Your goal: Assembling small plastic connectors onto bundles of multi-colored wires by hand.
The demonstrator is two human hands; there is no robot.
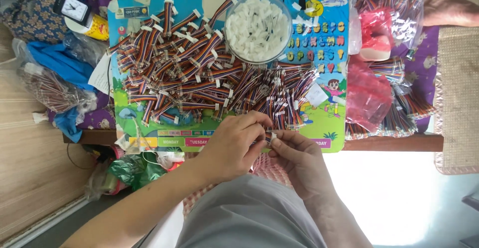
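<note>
From the head view, the left hand (pixel 232 145) and the right hand (pixel 299 158) met at the desk's (pixel 389 142) near edge, fingers pinched shut on one small wire piece (pixel 270 137) held between them. Just beyond lay a wide heap of rainbow ribbon cables (pixel 199 73) with white end plugs, spread over a colourful children's mat (pixel 329 123). A clear bowl of white connectors (pixel 258 28) stood behind the heap. Red plastic bags (pixel 366 96) lay to the right.
</note>
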